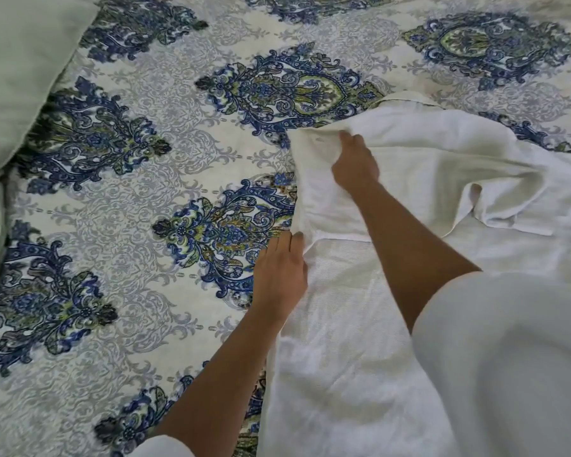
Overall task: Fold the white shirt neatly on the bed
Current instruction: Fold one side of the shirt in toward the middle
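Across the patterned bedspread (129, 199) lies the white shirt (343, 357) — right hand (355, 163) pinches its raised flap, left hand (279, 275) touches the edge, grip unclear. Keep edges aligned, smoothing outward.

The bed (192, 328) fills nearly the whole view, spread with a quilted cream bedspread (139, 206) printed with a pale grey scroll pattern and rows of large ornate medallions (289, 90) in dark blue, green and yellow. Along the left edge a plain pale green cloth (20, 64), whether a pillow or folded bedding cannot be told, lies on top of the bedspread, its slanting edge covering part of the nearest medallions. The light is soft and even, with only a narrow dark shadow under the edge of that green cloth.
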Motion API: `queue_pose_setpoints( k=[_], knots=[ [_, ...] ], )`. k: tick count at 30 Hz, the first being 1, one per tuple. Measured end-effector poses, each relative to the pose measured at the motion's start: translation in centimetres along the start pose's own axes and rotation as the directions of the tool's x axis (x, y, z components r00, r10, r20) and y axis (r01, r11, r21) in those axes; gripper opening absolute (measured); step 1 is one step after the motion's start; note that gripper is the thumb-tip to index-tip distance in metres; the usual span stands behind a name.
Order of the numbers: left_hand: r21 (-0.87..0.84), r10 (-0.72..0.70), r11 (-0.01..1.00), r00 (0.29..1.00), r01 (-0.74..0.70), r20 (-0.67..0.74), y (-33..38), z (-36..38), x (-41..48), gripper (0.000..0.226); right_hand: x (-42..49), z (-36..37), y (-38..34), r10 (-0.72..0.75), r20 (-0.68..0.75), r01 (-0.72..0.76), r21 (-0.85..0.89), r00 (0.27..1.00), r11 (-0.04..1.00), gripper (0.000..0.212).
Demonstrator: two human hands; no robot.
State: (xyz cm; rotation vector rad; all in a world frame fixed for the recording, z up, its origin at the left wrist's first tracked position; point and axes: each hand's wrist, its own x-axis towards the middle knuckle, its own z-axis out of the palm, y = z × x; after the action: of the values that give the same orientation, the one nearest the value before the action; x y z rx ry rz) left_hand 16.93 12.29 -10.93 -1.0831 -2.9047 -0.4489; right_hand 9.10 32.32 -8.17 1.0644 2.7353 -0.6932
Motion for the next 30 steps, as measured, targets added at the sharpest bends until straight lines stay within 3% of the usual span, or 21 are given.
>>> queue_pose_setpoints(
  k=[5, 6, 8, 12, 15, 18, 21, 24, 28, 30],
  knots=[
    [0.002, 0.037, 0.999, 0.998, -0.036, -0.051, 0.2, 0.2, 0.6, 0.021, 0.7, -1.2, 3.6, -0.017, -0.083, 0.024, 0.084, 0.996, 0.996, 0.029],
    [0.007, 0.067, 0.998, 0.996, -0.067, -0.054, 0.5, 0.1, 0.6, 0.014, 0.8, -1.8, 4.4, -0.008, -0.111, 0.016, 0.077, 0.994, 0.997, 0.028],
    [0.004, 0.112, 0.994, 0.992, -0.112, -0.058, 1.8, 0.1, 0.5, 0.019, 0.9, -3.2, 6.2, 0.022, -0.15, -0.019, 0.021, 0.989, 1.0, 0.03],
    [-0.014, 0.112, 0.994, 0.994, -0.112, -0.005, 4.8, 0.7, -0.2, 0.015, 0.4, -4.9, 8.1, 0.067, -0.133, -0.084, -0.123, 0.989, 0.989, 0.032],
    [0.002, 0.064, 0.998, 0.995, -0.064, 0.076, 5.9, 1.2, -1.4, 0.036, -0.5, -4.5, 6.2, -0.06, -0.124, 0.031, -0.223, 0.99, 0.974, 0.039],
    [-0.004, 0.03, 1.0, 0.995, -0.03, 0.098, 6.1, 1.1, -2.8, 0.058, -1.4, -3.2, 3.3, -0.173, -0.049, 0.161, -0.189, 0.984, 0.969, 0.053],
    [-0.016, 0.032, 0.999, 0.995, -0.03, 0.092, 5.9, 0.6, -5.7, 0.07, -3.3, -1.7, 1.5, -0.123, -0.084, 0.095, -0.281, 0.989, 0.955, 0.059],
    [-0.001, -0.063, 0.998, 0.992, 0.064, 0.11, 6.1, -0.1, -10.2, 0.06, -8.5, -0.3, 0.9, -0.008, -0.24, -0.019, -0.111, 0.971, 0.994, 0.057],
    [-0.052, -0.225, 0.97, 0.96, 0.236, 0.168, 5.9, -1.2, -14.6, 0.048, -17.4, 2.6, 1.8, 0.203, -0.228, -0.159, 0.198, 0.952, 0.967, 0.036],
    [-0.112, -0.234, 0.961, 0.961, 0.251, 0.149, 6.0, -1.6, -16.0, 0.041, -21.0, 4.0, 2.4, 0.302, -0.125, -0.251, 0.317, 0.945, 0.915, 0.039]
  ],
)
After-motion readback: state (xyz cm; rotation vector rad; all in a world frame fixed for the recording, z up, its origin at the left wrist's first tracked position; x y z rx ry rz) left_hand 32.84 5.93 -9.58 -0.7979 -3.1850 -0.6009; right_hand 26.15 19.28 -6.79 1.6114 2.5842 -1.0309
